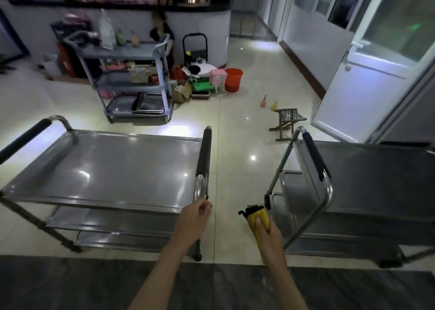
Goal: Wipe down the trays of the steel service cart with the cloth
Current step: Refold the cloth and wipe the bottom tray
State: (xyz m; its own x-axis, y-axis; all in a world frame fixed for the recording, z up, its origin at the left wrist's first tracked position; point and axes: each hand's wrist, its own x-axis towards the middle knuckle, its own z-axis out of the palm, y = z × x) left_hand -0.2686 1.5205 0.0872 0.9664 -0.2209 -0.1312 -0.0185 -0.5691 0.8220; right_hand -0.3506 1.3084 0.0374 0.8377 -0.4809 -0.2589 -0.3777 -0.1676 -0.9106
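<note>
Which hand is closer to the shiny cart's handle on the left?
Left. The left hand is right below the near end of that handle, almost touching it. The right hand is off to the side, gripping a yellow cloth.

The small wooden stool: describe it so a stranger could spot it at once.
Start at the open white door on the right. On the tiled floor just left of its lower edge stands the small wooden stool. Unlike the steel carts nearby, it is low, dark-framed, with a woven seat.
</note>
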